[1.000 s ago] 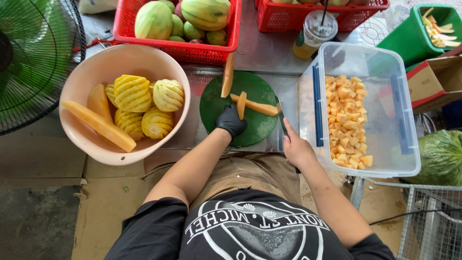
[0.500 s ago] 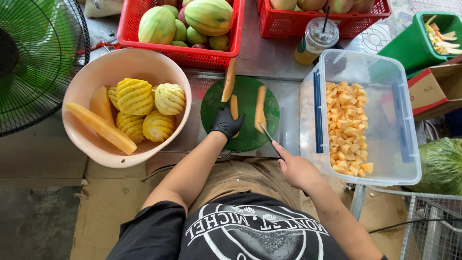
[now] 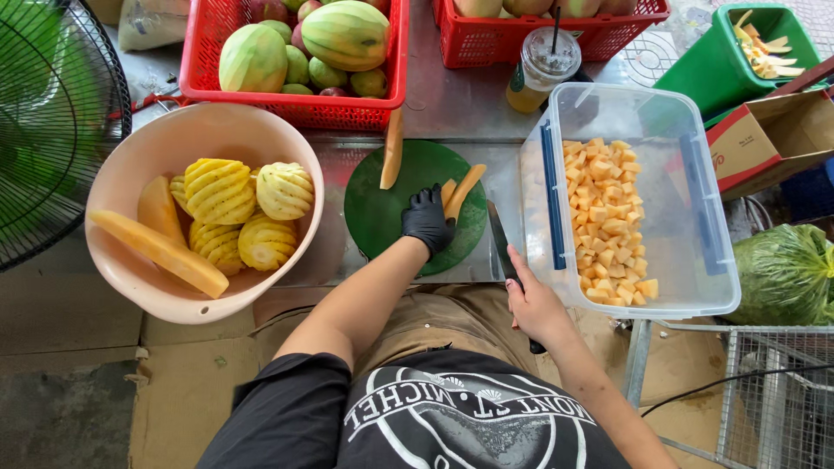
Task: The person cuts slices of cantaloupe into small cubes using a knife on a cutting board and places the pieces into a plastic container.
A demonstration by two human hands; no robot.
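— From the head view, what is happening at the green cutting board (image 3: 382, 217)?

— The left hand (image 3: 426, 217), in a black glove, lies on the board with its fingers curled down onto the near ends of two orange fruit strips (image 3: 459, 193). A third, longer strip (image 3: 393, 149) lies apart at the board's far edge. The right hand (image 3: 534, 304) is bare and sits just off the board's right edge, wrapped tight around the handle of a knife (image 3: 501, 245). The blade points away from the person, between the board and the clear tub (image 3: 708, 226) of fruit cubes (image 3: 608, 217).

— What might go wrong?

— I'd say the strips look slick. If they slide under the glove while the blade comes across, the fingertips sit close to the cut. The blade also runs right beside the tub wall, so a careless swing could knock it.

— And around the board?

— Left of it, a pink bowl (image 3: 130, 174) holds peeled pineapples (image 3: 217, 191) and fruit wedges. Beyond it stands a red basket (image 3: 395, 52) of whole green fruit, and a lidded drink cup (image 3: 543, 69) just past the tub.
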